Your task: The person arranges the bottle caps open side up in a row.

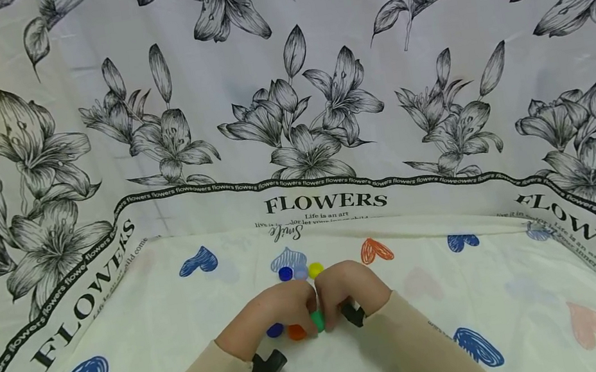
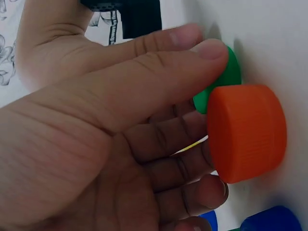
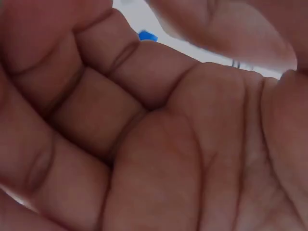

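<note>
In the head view a green bottle cap (image 1: 318,321) is between my two hands. My left hand (image 1: 287,301) pinches it, the thumb tip lying on its side in the left wrist view. My right hand (image 1: 349,285) is close against the left, its fingers bent and its fingertips right at the cap. The right wrist view is filled by a curled palm and fingers (image 3: 154,144); the fingertips are hidden, so I cannot tell whether they grip the cap too. An orange bottle cap (image 2: 248,132) stands beside the green one, near my left fingertips.
A dark blue cap (image 1: 275,330) lies left of the orange one. Beyond the hands are another dark blue cap (image 1: 286,273), a pale blue cap (image 1: 300,271) and a yellow cap (image 1: 316,269) in a row. A heart-print cloth (image 1: 177,309) covers the surface; a flower-print curtain (image 1: 277,53) rises behind.
</note>
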Tool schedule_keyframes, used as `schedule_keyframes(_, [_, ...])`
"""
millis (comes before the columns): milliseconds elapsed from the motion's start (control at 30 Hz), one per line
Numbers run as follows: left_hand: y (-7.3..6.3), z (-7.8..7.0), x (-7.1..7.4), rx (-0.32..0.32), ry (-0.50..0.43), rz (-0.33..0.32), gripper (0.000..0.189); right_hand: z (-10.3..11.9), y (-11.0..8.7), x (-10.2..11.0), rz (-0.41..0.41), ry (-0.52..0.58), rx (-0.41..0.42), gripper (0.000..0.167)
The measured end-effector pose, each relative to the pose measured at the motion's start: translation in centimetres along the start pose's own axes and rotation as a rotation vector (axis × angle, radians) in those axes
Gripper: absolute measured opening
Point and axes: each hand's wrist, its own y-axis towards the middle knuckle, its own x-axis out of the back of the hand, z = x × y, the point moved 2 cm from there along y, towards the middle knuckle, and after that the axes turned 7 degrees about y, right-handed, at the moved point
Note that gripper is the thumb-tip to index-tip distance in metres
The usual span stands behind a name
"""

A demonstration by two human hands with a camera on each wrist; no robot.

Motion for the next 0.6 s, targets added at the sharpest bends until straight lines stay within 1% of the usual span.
schedule_keyframes(167, [0.17, 0.13, -0.02, -0.004, -0.026, 0.01, 0.027, 0.24, 0.2, -0.38, -0.013, -0.011, -0.016, 0.024])
schedule_keyframes(333, [0.32, 0.24, 0.05, -0.012, -0.037, 0.009, 0.027, 0.34, 0.19, -0.35, -0.022, 0.015, -0.024, 0.028])
schedule_keyframes(500, [0.39, 0.43, 0.01, -0.02, -0.06, 0.011, 0.028, 0.28, 0.13, -0.33, -0.009, 0.05, -0.016, 0.028])
schedule_keyframes(600, [0.4, 0.55, 0.06, -0.038, -0.069, 0.005, 0.027, 0.27, 0.05, -0.34, -0.003, 0.077, -0.007, 0.027])
